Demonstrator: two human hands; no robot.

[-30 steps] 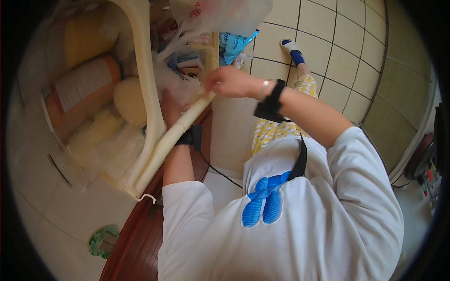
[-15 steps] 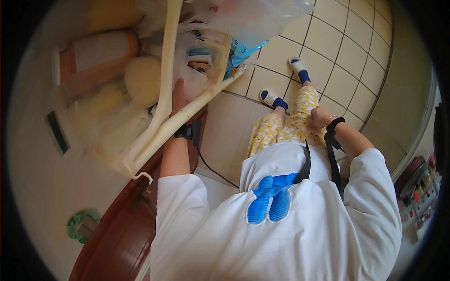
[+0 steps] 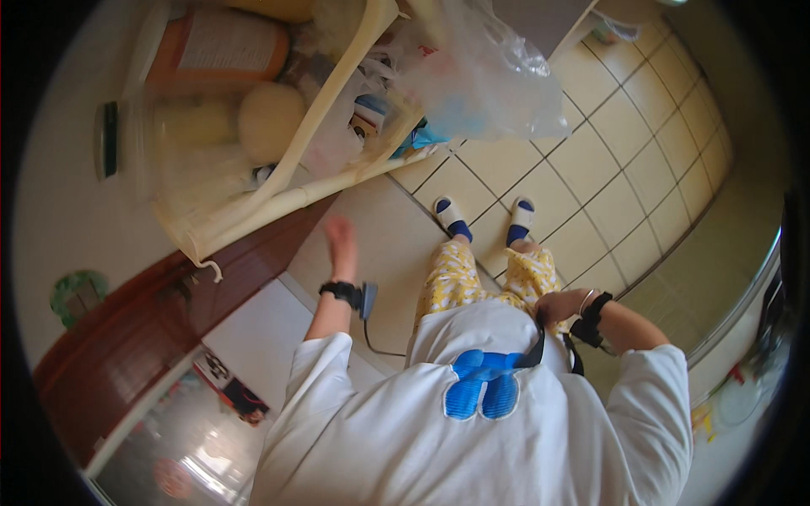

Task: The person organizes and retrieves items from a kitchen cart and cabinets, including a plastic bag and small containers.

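Note:
My left hand (image 3: pixel 341 244) hangs in the air just below the cream shelf frame (image 3: pixel 287 201), fingers stretched out and nothing in them. A black band with a small grey box (image 3: pixel 368 300) and a cable sits on that wrist. My right hand (image 3: pixel 560 309) rests against my hip, by the yellow patterned trousers (image 3: pixel 456 277). Its fingers look curled in beside a black strap (image 3: pixel 533 352), but what they hold, if anything, is hidden. The shelf bears a tub with an orange label (image 3: pixel 221 46), a round beige item (image 3: pixel 272 118) and small boxes in plastic bags.
A clear plastic bag (image 3: pixel 498 80) bulges from the shelf's right side over the tiled floor (image 3: pixel 591 181). Dark red wooden furniture (image 3: pixel 126 333) stands on the left, next to a white surface (image 3: pixel 274 325). A pale greenish panel (image 3: pixel 675 295) runs along the right.
My left hand has come away from the shelf's bags and down into open air. My body has turned, and my feet now stand side by side. My right hand stays at my hip.

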